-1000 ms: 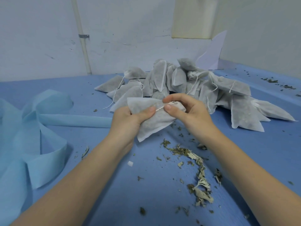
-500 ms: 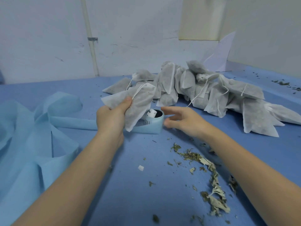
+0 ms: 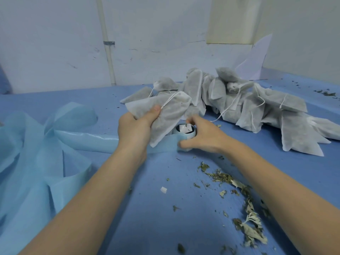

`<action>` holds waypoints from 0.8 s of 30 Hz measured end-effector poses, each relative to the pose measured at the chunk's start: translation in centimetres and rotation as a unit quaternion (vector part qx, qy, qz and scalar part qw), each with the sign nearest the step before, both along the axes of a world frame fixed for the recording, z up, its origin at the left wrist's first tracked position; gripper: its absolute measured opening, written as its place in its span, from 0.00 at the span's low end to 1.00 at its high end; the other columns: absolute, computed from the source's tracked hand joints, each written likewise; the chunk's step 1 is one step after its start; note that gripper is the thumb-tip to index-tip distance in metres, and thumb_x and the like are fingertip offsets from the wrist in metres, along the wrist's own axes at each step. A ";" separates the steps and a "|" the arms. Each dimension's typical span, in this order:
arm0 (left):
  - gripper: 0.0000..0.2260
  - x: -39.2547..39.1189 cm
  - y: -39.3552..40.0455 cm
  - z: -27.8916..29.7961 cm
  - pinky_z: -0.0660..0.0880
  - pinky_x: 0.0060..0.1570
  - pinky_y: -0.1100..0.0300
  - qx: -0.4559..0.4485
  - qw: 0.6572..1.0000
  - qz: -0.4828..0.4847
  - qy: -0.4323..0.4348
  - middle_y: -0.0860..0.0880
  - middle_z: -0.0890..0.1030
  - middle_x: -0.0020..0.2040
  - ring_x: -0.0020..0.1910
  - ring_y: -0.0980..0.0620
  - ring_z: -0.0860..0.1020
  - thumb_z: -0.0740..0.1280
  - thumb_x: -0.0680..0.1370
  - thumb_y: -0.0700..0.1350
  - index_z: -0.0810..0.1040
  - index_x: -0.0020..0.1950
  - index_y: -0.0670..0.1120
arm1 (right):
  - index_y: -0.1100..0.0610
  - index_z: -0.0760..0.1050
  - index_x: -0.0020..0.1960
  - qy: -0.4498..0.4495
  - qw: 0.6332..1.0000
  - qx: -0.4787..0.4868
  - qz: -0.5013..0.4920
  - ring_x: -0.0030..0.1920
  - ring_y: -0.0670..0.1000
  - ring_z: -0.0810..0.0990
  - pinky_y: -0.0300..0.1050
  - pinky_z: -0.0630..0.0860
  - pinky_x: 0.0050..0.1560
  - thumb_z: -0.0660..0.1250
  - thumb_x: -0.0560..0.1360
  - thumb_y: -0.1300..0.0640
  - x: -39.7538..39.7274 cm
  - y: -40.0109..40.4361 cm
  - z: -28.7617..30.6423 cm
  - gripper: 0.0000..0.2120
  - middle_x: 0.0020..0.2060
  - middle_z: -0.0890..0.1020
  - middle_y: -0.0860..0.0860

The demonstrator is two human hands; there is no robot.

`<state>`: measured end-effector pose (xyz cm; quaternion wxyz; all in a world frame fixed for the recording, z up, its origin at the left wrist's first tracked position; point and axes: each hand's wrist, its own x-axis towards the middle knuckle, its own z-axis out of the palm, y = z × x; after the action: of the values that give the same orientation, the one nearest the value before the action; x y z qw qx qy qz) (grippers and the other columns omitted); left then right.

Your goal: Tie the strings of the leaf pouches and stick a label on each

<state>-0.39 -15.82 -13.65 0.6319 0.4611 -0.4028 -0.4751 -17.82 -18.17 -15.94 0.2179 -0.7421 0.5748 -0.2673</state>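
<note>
My left hand (image 3: 135, 129) grips a white leaf pouch (image 3: 165, 115) and holds it up above the blue table, its white drawstring running along the top. Just right of it, my right hand (image 3: 200, 137) wraps around a small roll of light blue label tape (image 3: 184, 135) that stands on the table, thumb at the front and fingers over the far rim. A white label piece shows inside the roll's core. Behind both hands lies a heap of several white pouches (image 3: 239, 100) with loose strings.
A long unrolled strip of light blue backing (image 3: 36, 153) lies in loops at the left. Dried leaf scraps (image 3: 244, 214) litter the blue table (image 3: 165, 208) at the front right. A white wall with a pipe (image 3: 108, 52) closes the far side.
My right hand let go of the pouch string, dropped to the table and closed around the tape roll. My left hand lifted the pouch up and to the left.
</note>
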 end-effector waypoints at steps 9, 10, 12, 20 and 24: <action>0.12 -1.4 -0.1 -1.2 0.74 0.60 0.47 -0.017 0.996 0.007 -0.091 0.46 0.83 0.52 0.53 0.45 0.80 0.71 0.74 0.45 0.80 0.55 0.42 | 0.51 0.67 0.66 -0.121 0.992 0.019 -0.034 0.43 0.39 0.79 0.31 0.73 0.45 0.81 0.61 0.47 0.0 2.3 -0.8 0.39 0.52 0.77 0.41; 0.12 -1.4 -0.1 -1.2 0.74 0.60 0.46 -0.017 0.995 0.009 -0.097 0.45 0.83 0.52 0.54 0.45 0.80 0.71 0.74 0.45 0.80 0.55 0.42 | 0.51 0.69 0.67 -0.127 0.991 0.015 -0.044 0.40 0.37 0.79 0.27 0.72 0.43 0.81 0.62 0.50 -0.2 2.5 -0.9 0.37 0.51 0.77 0.40; 0.13 -1.4 -0.1 -1.2 0.74 0.59 0.46 -0.011 0.994 0.020 -0.108 0.45 0.83 0.52 0.53 0.45 0.80 0.71 0.74 0.46 0.80 0.55 0.42 | 0.53 0.74 0.64 -0.140 0.988 -0.008 -0.072 0.35 0.35 0.78 0.23 0.71 0.41 0.79 0.65 0.54 -0.3 3.0 -1.1 0.30 0.49 0.80 0.42; 0.08 -1.8 0.5 -1.4 0.71 0.49 0.59 -0.007 0.980 0.076 -0.186 0.52 0.79 0.46 0.51 0.49 0.77 0.69 0.75 0.51 0.75 0.47 0.48 | 0.56 0.81 0.56 -0.162 0.974 -0.091 -0.128 0.34 0.26 0.74 0.18 0.66 0.39 0.80 0.64 0.56 0.5 3.4 -1.7 0.22 0.32 0.76 0.36; 0.11 -2.0 0.5 -1.6 0.73 0.53 0.56 -0.002 0.977 0.084 -0.194 0.49 0.80 0.50 0.53 0.48 0.77 0.69 0.75 0.52 0.75 0.50 0.47 | 0.51 0.82 0.46 -0.194 0.964 -0.104 -0.149 0.35 0.27 0.76 0.19 0.68 0.39 0.82 0.61 0.57 0.7 3.7 -1.9 0.16 0.32 0.78 0.36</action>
<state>-2.37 -15.33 -15.21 0.5803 0.5759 -0.4781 -0.3209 -17.17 -14.42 -17.85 0.2045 -0.6004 0.5947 -0.4941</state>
